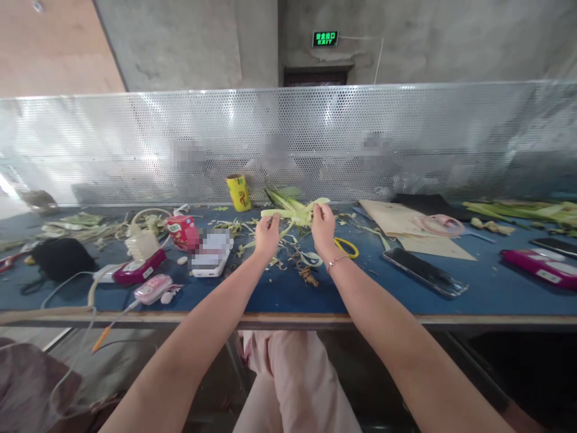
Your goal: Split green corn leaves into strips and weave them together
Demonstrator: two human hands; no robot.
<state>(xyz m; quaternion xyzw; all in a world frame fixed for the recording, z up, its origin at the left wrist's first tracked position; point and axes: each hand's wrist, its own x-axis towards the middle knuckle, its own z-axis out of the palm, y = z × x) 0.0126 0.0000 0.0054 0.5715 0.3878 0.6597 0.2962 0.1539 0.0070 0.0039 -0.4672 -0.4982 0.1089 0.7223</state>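
Note:
Both my arms reach out over the blue tabletop (288, 288). My left hand (267, 236) is closed on the left end of a pale green leaf strip (288, 214). My right hand (323, 227) pinches the same strip near its right end, fingers closed; a thin bracelet sits on that wrist. The strip is held just above the table, in front of a bundle of green leaves (283, 198). Leaf scraps and curled trimmings (297, 255) lie under my hands, and a yellow loop (347, 246) rests just right of my right wrist.
A yellow can (238, 192) stands by the perforated metal screen (288, 138). Left are a white device (210, 258), pink gadgets (139, 270), a red packet (180, 231) and a black pouch (61, 258). Right are a phone (424, 272), cardboard (406, 225) and more leaves (532, 210).

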